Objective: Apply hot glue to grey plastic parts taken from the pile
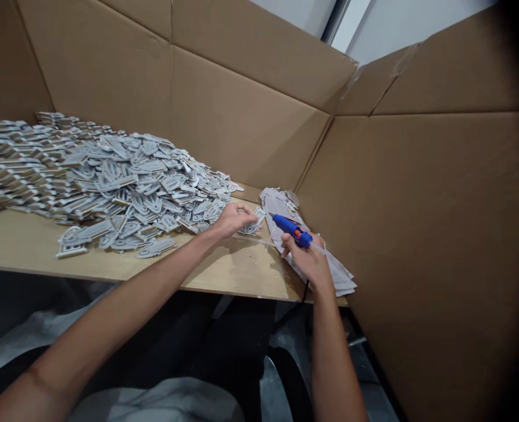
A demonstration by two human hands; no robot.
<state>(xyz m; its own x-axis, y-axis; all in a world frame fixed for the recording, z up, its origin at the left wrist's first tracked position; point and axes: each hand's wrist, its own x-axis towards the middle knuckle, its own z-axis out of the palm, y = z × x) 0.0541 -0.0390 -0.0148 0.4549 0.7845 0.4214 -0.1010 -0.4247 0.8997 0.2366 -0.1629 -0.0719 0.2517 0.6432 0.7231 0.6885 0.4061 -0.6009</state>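
My left hand [234,219] pinches a small whitish cut-out piece [256,221] with slots in it. A blue glue gun [291,227] sits in my right hand [308,258], fingers wrapped round its handle. Its nozzle points left, close to the edge of the piece; whether they touch I cannot tell. A clear glue stick [318,248] juts from the gun's back end. Left of my hands lies a large heap of similar grey-white pieces [154,181], some showing brown edges.
Layered greyish paper sheets [341,275] lie at the table's right end, under the glue gun. Tall cardboard walls [251,111] enclose the back and right of the wooden table [224,269]. More pieces stand in neat rows [17,164] at the far left. A dark cord [305,291] hangs below my right hand.
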